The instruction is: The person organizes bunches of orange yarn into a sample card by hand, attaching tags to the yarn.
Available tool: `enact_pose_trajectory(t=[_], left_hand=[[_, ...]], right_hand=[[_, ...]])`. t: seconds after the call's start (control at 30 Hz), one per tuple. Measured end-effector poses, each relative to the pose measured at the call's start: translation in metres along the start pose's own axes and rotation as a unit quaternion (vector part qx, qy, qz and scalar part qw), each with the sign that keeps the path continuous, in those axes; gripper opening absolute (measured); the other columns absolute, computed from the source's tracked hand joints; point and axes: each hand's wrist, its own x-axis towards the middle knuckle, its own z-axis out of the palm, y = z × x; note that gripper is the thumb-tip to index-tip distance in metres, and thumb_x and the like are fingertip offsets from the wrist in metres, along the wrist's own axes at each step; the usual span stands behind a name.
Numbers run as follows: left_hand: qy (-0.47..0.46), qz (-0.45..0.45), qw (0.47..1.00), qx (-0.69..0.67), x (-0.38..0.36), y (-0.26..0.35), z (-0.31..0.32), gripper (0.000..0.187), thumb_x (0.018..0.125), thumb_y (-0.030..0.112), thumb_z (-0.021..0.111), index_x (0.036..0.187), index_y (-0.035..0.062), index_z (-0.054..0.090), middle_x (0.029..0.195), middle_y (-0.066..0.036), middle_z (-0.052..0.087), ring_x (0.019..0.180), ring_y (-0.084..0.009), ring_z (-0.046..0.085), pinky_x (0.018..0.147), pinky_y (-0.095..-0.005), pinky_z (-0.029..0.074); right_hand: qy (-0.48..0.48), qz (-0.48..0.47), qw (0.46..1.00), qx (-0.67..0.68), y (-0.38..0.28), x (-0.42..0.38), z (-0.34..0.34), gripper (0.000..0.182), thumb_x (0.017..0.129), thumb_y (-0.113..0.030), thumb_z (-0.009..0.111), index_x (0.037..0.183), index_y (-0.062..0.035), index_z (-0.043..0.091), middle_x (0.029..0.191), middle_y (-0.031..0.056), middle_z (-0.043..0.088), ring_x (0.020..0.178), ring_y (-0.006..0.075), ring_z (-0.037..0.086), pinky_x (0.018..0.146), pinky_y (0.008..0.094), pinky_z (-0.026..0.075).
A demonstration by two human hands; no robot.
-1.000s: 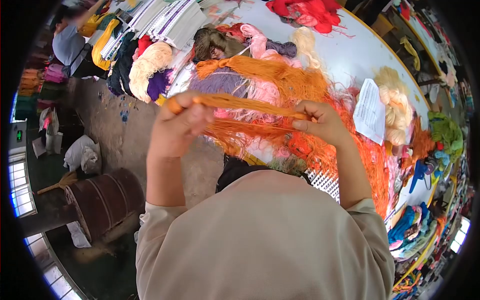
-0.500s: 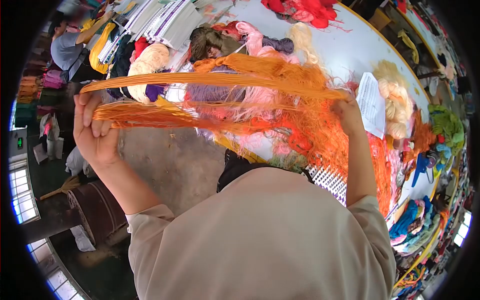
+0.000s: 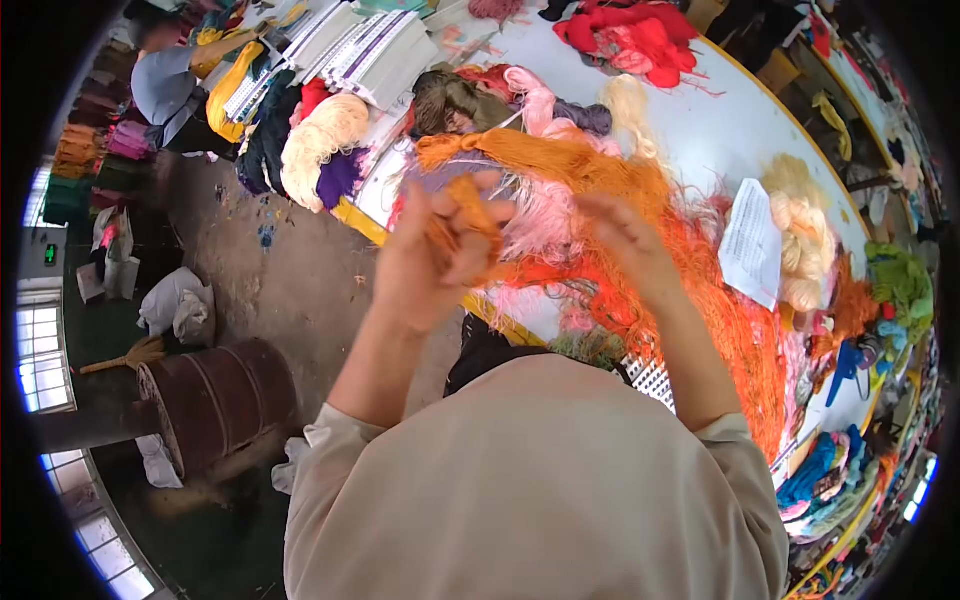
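My left hand (image 3: 420,265) is closed around a bunched skein of orange yarn (image 3: 470,212), whose loops fold over the fingers above the table's near edge. To its right is my right hand (image 3: 635,250), slightly blurred, with its fingers apart and no yarn visible in them. Behind and below the right hand, a loose mass of orange yarn (image 3: 690,310) spreads over the table. A twisted orange hank (image 3: 480,150) lies just beyond my hands, beside pink yarn (image 3: 540,225) and a dark olive bundle (image 3: 450,102).
On the white table (image 3: 720,120) lie a printed sheet (image 3: 752,240), cream skeins (image 3: 800,240) and red yarn (image 3: 640,40). Stacks of white strips (image 3: 375,60) stand at the far left. Another person (image 3: 165,85) works there. A rusty drum (image 3: 225,400) rests on the floor.
The orange yarn, stretched wide between both hands before, is now bunched in my left hand. My hands have come closer together, and the right one has left the yarn.
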Motion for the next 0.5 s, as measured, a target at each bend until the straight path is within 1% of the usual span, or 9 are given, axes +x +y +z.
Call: enact_pose_trajectory(t=[0.07, 0.1, 0.17, 0.2, 0.23, 0.33, 0.4, 0.43, 0.5], left_hand=[[-0.060, 0.006, 0.998, 0.007, 0.009, -0.020, 0.003, 0.071, 0.100, 0.058, 0.027, 0.143, 0.0029, 0.037, 0.132, -0.021, 0.056, 0.050, -0.0057, 0.036, 0.046, -0.0161, 0.029], [-0.065, 0.007, 0.998, 0.006, 0.010, -0.023, 0.008, 0.071, 0.100, 0.058, 0.027, 0.143, 0.0029, 0.037, 0.132, -0.021, 0.056, 0.050, -0.0057, 0.036, 0.046, -0.0161, 0.029], [-0.004, 0.012, 0.998, 0.056, 0.010, -0.027, 0.017, 0.071, 0.099, 0.060, 0.026, 0.146, 0.0071, 0.033, 0.134, -0.018, 0.054, 0.054, -0.0051, 0.042, 0.048, -0.0179, 0.031], [-0.019, 0.025, 0.997, 0.070, 0.011, -0.029, 0.013, 0.070, 0.099, 0.060, 0.027, 0.148, 0.0101, 0.031, 0.141, -0.016, 0.048, 0.060, -0.0044, 0.049, 0.052, -0.0176, 0.034], [-0.017, 0.029, 0.997, 0.070, 0.011, -0.028, 0.008, 0.070, 0.099, 0.060, 0.027, 0.148, 0.0101, 0.031, 0.141, -0.016, 0.048, 0.060, -0.0044, 0.049, 0.052, -0.0176, 0.034], [-0.026, 0.031, 0.991, 0.125, 0.010, -0.026, -0.001, 0.069, 0.100, 0.059, 0.026, 0.148, 0.0111, 0.031, 0.144, -0.013, 0.047, 0.073, -0.0047, 0.056, 0.059, -0.0182, 0.039], [0.050, 0.042, 0.972, 0.226, 0.011, -0.030, 0.005, 0.065, 0.101, 0.055, 0.029, 0.148, 0.0090, 0.032, 0.145, -0.011, 0.046, 0.093, -0.0083, 0.057, 0.073, -0.0230, 0.044], [0.050, 0.043, 0.972, 0.226, 0.014, -0.035, 0.003, 0.065, 0.101, 0.055, 0.029, 0.148, 0.0090, 0.032, 0.145, -0.011, 0.046, 0.093, -0.0083, 0.057, 0.073, -0.0230, 0.044], [0.043, 0.104, 0.975, 0.194, 0.020, -0.047, -0.003, 0.061, 0.103, 0.048, 0.030, 0.146, 0.0048, 0.033, 0.146, -0.011, 0.045, 0.121, -0.0140, 0.050, 0.090, -0.0279, 0.043]], right_hand=[[-0.074, -0.066, 0.994, 0.049, -0.009, -0.001, 0.032, 0.041, 0.095, -0.014, 0.056, 0.134, -0.0032, 0.046, 0.127, 0.0081, 0.055, 0.119, 0.0162, 0.051, 0.102, 0.0326, 0.039], [-0.098, -0.102, 0.988, 0.060, -0.005, -0.002, 0.043, 0.043, 0.095, -0.014, 0.057, 0.134, -0.0025, 0.044, 0.126, 0.0091, 0.055, 0.117, 0.0160, 0.053, 0.099, 0.0330, 0.042], [-0.120, -0.030, 0.992, 0.021, -0.006, -0.005, 0.050, 0.043, 0.096, -0.017, 0.058, 0.132, -0.0012, 0.043, 0.121, 0.0101, 0.056, 0.112, 0.0176, 0.054, 0.097, 0.0349, 0.043], [-0.091, -0.048, 0.995, 0.000, -0.003, -0.005, 0.053, 0.033, 0.098, -0.022, 0.056, 0.122, -0.0014, 0.049, 0.099, 0.0046, 0.058, 0.089, 0.0134, 0.056, 0.080, 0.0301, 0.047], [-0.095, -0.049, 0.994, -0.001, -0.004, -0.006, 0.051, 0.033, 0.098, -0.022, 0.056, 0.122, -0.0014, 0.049, 0.099, 0.0046, 0.058, 0.089, 0.0134, 0.056, 0.080, 0.0301, 0.047], [-0.071, 0.061, 0.989, 0.112, -0.006, -0.012, 0.045, 0.022, 0.102, -0.025, 0.048, 0.102, -0.0044, 0.057, 0.066, -0.0047, 0.042, 0.057, 0.0037, 0.036, 0.052, 0.0209, 0.032], [-0.091, 0.075, 0.983, 0.142, -0.009, -0.013, 0.040, 0.023, 0.102, -0.025, 0.048, 0.102, -0.0044, 0.057, 0.066, -0.0045, 0.042, 0.057, 0.0043, 0.037, 0.052, 0.0213, 0.032], [-0.109, 0.088, 0.975, 0.173, -0.010, -0.013, 0.037, 0.023, 0.102, -0.025, 0.048, 0.101, -0.0044, 0.058, 0.066, -0.0043, 0.043, 0.057, 0.0048, 0.037, 0.052, 0.0216, 0.033], [-0.127, 0.102, 0.969, 0.186, -0.010, -0.013, 0.034, 0.023, 0.102, -0.025, 0.048, 0.103, -0.0040, 0.058, 0.068, -0.0037, 0.045, 0.058, 0.0062, 0.040, 0.053, 0.0217, 0.034]])
